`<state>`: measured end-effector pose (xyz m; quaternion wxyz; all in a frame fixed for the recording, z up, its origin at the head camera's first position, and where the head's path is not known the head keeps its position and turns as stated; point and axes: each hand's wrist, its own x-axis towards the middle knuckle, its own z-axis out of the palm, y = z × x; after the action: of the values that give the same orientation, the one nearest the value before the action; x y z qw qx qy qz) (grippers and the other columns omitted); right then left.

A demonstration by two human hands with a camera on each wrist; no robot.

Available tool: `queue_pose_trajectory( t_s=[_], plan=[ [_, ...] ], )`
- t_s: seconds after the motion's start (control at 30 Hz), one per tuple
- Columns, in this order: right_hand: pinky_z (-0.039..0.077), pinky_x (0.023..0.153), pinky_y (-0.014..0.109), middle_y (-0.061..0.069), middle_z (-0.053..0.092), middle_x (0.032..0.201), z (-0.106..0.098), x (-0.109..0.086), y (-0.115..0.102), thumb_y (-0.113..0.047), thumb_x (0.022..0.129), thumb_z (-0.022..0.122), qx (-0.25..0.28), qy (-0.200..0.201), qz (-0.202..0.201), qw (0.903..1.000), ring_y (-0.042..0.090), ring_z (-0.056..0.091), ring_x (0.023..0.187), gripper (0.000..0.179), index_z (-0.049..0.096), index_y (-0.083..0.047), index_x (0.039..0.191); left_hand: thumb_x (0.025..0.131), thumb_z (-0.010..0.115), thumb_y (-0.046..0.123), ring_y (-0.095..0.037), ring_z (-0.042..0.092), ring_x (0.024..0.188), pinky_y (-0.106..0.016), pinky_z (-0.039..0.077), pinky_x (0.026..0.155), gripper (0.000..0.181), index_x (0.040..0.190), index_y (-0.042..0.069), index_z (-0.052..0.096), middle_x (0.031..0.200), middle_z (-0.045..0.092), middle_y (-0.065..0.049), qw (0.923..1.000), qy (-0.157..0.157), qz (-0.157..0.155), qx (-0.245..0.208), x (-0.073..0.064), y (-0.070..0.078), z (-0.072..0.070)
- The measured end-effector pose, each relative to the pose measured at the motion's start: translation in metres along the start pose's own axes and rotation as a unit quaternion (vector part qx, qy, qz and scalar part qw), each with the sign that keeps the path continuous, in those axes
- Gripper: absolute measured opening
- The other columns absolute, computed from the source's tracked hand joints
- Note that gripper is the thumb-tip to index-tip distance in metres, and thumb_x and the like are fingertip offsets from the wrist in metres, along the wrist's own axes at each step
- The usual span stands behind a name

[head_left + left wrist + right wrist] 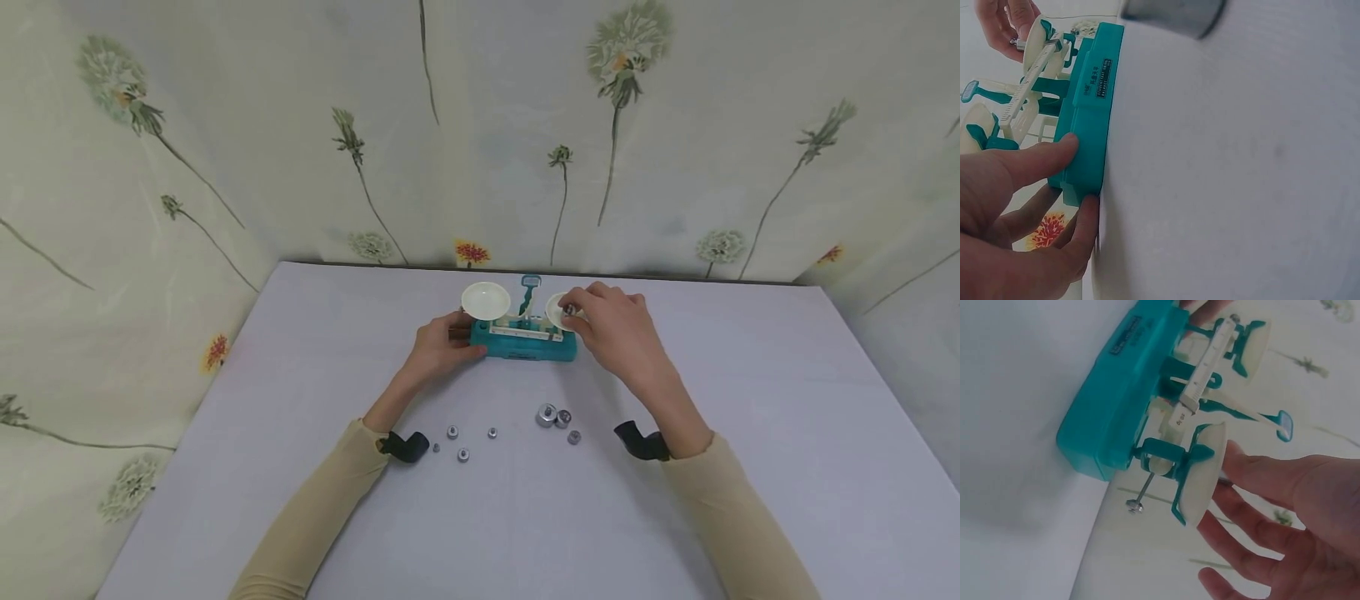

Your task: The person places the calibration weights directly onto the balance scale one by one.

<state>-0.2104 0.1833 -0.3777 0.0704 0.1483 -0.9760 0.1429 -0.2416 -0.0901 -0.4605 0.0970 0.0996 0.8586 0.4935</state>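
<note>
A teal balance scale (pixel 525 347) with two cream pans stands near the back of the table. My left hand (pixel 437 346) grips the left end of its base, thumb at the front and fingers around the end, as the left wrist view shows. The left pan (pixel 486 301) holds nothing. Over the right pan (pixel 553 312), my right hand (pixel 618 329) pinches a small metal weight (pixel 569 310) between thumb and fingertips. That weight (pixel 1019 44) also shows beside the pan in the left wrist view. In the right wrist view, the pan hides most of the fingertips.
Several metal weights lie on the white tabletop (pixel 510 517) in front of the scale. The largest weight (pixel 546 415) is in the right group, and smaller ones, such as this weight (pixel 463 455), are spread to the left. A flowered curtain (pixel 480 150) hangs behind the table.
</note>
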Motion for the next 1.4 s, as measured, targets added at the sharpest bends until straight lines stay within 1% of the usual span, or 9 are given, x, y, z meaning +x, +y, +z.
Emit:
queue_pose_trajectory(
  t_s=[0.3,0.6,0.73,0.9,1.17,1.4],
  plan=[
    [0.049,0.103,0.068,0.020,0.075,0.124,0.0060,0.0030,0.0021,-0.018,0.104,0.072,-0.006,0.015,-0.006,0.9999,0.044,0.067,0.116,0.026,0.074,-0.009,0.129,0.097,0.080,0.014,-0.037,0.066,0.138,-0.046,0.055,0.117,0.055,0.146,0.000,0.059,0.147,0.067,-0.021,0.9999,0.002,-0.007,0.007,0.0004,-0.0007,-0.0001],
    [0.049,0.103,0.069,0.021,0.075,0.124,0.0066,0.0045,0.0036,-0.016,0.104,0.072,-0.013,0.015,-0.008,0.9998,0.045,0.066,0.117,0.027,0.074,-0.009,0.129,0.096,0.081,0.013,-0.037,0.065,0.139,-0.046,0.055,0.117,0.055,0.145,0.000,0.059,0.148,0.066,-0.022,1.0000,-0.001,-0.003,0.000,0.0004,0.0010,-0.0003],
    [0.049,0.102,0.069,0.021,0.075,0.124,0.0069,0.0047,0.0033,-0.015,0.104,0.073,-0.014,0.014,-0.008,0.9998,0.046,0.067,0.117,0.027,0.074,-0.009,0.130,0.096,0.081,0.013,-0.038,0.065,0.139,-0.046,0.055,0.117,0.054,0.144,-0.001,0.059,0.148,0.066,-0.022,1.0000,-0.004,0.001,-0.006,0.0010,-0.0005,-0.0006],
    [0.049,0.102,0.068,0.020,0.076,0.123,0.0077,0.0039,0.0026,-0.014,0.103,0.073,-0.009,0.016,-0.009,0.9998,0.044,0.067,0.116,0.027,0.075,-0.009,0.129,0.096,0.081,0.015,-0.037,0.064,0.140,-0.047,0.055,0.118,0.055,0.145,0.002,0.059,0.149,0.065,-0.020,1.0000,-0.007,0.002,-0.007,0.0008,-0.0030,-0.0017],
    [0.048,0.103,0.067,0.020,0.075,0.128,0.0072,0.0039,0.0002,-0.013,0.103,0.073,-0.005,0.009,-0.007,0.9999,0.044,0.066,0.119,0.028,0.074,-0.008,0.130,0.096,0.081,0.016,-0.036,0.064,0.141,-0.047,0.055,0.118,0.055,0.145,0.003,0.059,0.150,0.065,-0.019,0.9999,-0.012,0.000,-0.008,0.0011,-0.0036,-0.0025],
    [0.047,0.104,0.069,0.021,0.074,0.127,0.0038,0.0007,-0.0014,-0.013,0.103,0.073,-0.012,0.018,-0.010,0.9997,0.044,0.067,0.119,0.029,0.074,-0.008,0.131,0.096,0.081,0.017,-0.037,0.064,0.141,-0.047,0.054,0.118,0.056,0.146,0.004,0.058,0.150,0.065,-0.019,0.9999,-0.011,0.002,-0.009,0.0011,-0.0045,-0.0024]
  ],
)
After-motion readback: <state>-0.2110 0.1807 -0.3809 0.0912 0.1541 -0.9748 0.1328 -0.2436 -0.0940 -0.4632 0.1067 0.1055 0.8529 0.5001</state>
